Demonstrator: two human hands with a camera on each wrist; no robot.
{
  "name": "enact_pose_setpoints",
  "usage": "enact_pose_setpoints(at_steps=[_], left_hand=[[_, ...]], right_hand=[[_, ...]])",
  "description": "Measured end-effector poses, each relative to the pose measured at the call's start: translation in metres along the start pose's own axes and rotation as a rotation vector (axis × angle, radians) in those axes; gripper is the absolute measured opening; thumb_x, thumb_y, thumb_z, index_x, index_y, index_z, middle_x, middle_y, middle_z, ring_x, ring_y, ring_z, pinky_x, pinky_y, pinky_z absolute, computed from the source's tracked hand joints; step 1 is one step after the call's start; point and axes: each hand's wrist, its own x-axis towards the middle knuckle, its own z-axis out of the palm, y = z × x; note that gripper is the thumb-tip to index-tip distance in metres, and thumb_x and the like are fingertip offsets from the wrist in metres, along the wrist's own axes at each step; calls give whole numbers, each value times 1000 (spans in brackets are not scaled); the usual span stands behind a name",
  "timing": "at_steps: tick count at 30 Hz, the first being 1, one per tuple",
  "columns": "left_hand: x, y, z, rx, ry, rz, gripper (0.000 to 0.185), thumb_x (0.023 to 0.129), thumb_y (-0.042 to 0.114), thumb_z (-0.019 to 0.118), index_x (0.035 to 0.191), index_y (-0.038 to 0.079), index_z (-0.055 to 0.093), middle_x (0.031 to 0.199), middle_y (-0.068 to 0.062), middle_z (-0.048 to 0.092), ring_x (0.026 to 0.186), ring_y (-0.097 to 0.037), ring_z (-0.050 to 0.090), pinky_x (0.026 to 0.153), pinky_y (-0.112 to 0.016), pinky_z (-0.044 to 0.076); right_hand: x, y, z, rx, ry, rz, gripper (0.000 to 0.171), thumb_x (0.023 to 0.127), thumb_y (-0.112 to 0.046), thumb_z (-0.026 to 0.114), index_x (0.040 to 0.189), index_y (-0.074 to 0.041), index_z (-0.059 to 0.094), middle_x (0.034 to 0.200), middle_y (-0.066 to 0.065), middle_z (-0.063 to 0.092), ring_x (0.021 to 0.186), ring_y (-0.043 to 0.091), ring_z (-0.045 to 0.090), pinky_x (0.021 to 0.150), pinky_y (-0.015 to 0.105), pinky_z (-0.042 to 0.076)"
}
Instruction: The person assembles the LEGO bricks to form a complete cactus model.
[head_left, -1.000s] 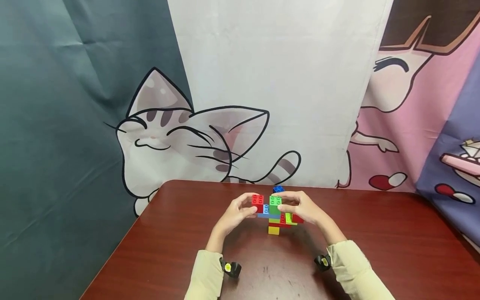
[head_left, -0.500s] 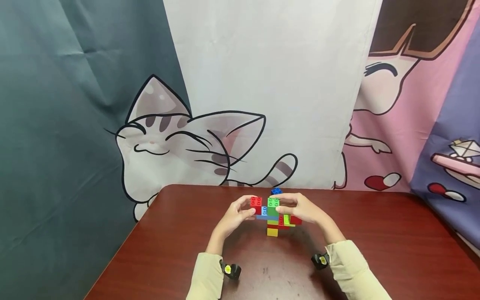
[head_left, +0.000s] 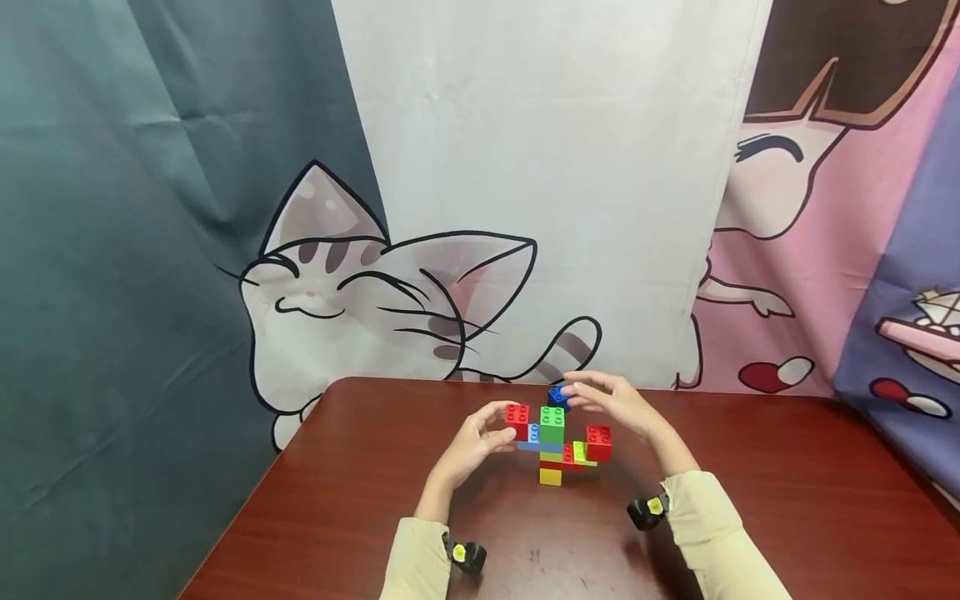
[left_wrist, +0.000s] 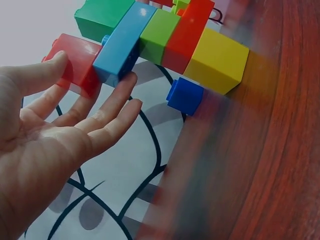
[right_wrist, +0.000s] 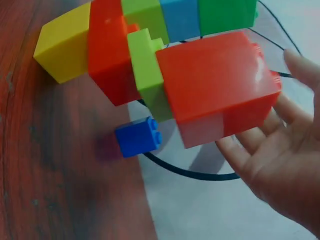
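Note:
A toy-brick build stands on the table with a yellow brick [head_left: 551,477] at its base. On its light-blue brick [left_wrist: 125,42] sit a green brick [head_left: 552,427] and, at the left end, a red brick [head_left: 517,422]. My left hand [head_left: 467,450] pinches that red brick between thumb and fingers. Lime and red pieces reach out to the right, ending in a second red brick [head_left: 598,443]. My right hand [head_left: 621,405] hovers above and behind the build, fingers extended and holding nothing. Close to its fingertips in the head view is a separate dark blue brick [head_left: 555,398].
The brown table [head_left: 360,500] has its far edge against a printed cloth backdrop [head_left: 555,183]. In the right wrist view, the dark blue brick [right_wrist: 137,137] lies on the table behind the build.
My right hand has let go of the green brick and moved up and back toward the dark blue brick, uncovering the right-hand red brick. The left hand keeps its grip.

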Motion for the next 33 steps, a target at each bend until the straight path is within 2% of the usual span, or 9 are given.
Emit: enact_pose_setpoints(at_steps=[4, 11, 15, 19, 23, 28, 33], left_hand=[[0, -2, 0, -33, 13, 2, 43, 96, 5, 57, 137, 2, 46, 129, -26, 54, 114, -46, 59, 100, -59, 46], [1, 0, -2, -4, 6, 19, 45, 96, 9, 58, 138, 1, 45, 130, -26, 53, 113, -43, 61, 98, -55, 50], [1, 3, -3, 10, 9, 12, 45, 96, 9, 59, 138, 3, 46, 129, -25, 54, 113, -45, 60, 95, -48, 54], [3, 5, -4, 21, 10, 15, 45, 95, 12, 60, 138, 4, 47, 128, -24, 55, 109, -34, 64, 93, -43, 56], [3, 4, -4, 17, 6, 7, 45, 95, 11, 60, 137, 3, 48, 128, -24, 56, 106, -25, 65, 94, -48, 55], [0, 4, -3, 5, -3, -3, 45, 95, 8, 60, 138, 3, 47, 129, -26, 55, 106, -27, 66, 97, -55, 51], [-2, 5, -5, 7, -11, -2, 46, 95, 10, 60, 138, 2, 47, 130, -28, 54, 106, -28, 67, 97, -57, 50]], right_hand=[[9, 6, 0, -1, 81, 61, 51, 101, -33, 51, 138, 1, 49, 131, 30, 58, 117, 41, 61, 104, 52, 46], [28, 28, 2, -6, 163, 147, 52, 101, -25, 52, 144, 2, 40, 144, 28, 48, 131, 43, 49, 106, 51, 45], [40, 42, 5, 24, 148, 197, 58, 101, -21, 52, 150, 1, 29, 153, 26, 35, 137, 42, 41, 110, 55, 40], [49, 53, 11, -11, 132, 216, 62, 100, -21, 53, 152, 0, 26, 155, 26, 32, 137, 42, 40, 110, 54, 41], [54, 59, 15, -66, 121, 213, 63, 100, -18, 54, 151, 2, 25, 154, 27, 32, 137, 43, 40, 106, 53, 45], [56, 66, 21, -89, 113, 226, 64, 98, -15, 55, 151, 4, 25, 154, 27, 31, 139, 44, 37, 104, 53, 47], [60, 78, 27, -111, 157, 224, 66, 95, -11, 59, 151, 3, 26, 152, 28, 35, 137, 44, 40, 102, 51, 49]])
